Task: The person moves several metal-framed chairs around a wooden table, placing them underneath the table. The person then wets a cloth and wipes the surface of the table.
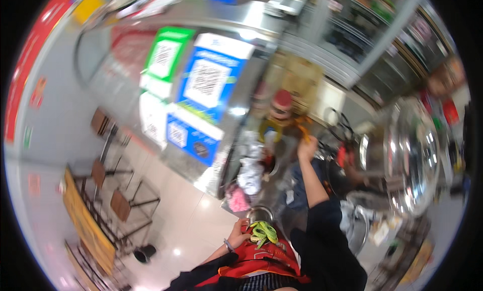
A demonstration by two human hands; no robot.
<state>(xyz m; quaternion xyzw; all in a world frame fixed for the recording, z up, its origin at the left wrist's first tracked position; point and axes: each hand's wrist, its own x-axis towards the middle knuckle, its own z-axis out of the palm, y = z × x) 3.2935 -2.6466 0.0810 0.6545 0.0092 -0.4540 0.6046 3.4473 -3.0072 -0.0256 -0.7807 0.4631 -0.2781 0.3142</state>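
Note:
My left hand, with a bracelet at the wrist, grips the side of a small round metal container near my red apron. A bundle of yellow-green straps or ribbon hangs at the container's near side; what holds it is unclear. My right hand reaches out over the metal counter, its fingers closed around an orange strip, which is blurred. Just left of that hand stand a jar with a red lid and a yellow-green ring-like thing.
Left of the counter, a glass panel bears printed code signs. A pink fluffy thing and white crumpled cloth or plastic lie at the counter's left edge. A large shiny metal vessel stands right, below glass-door cabinets. Stools stand on the floor.

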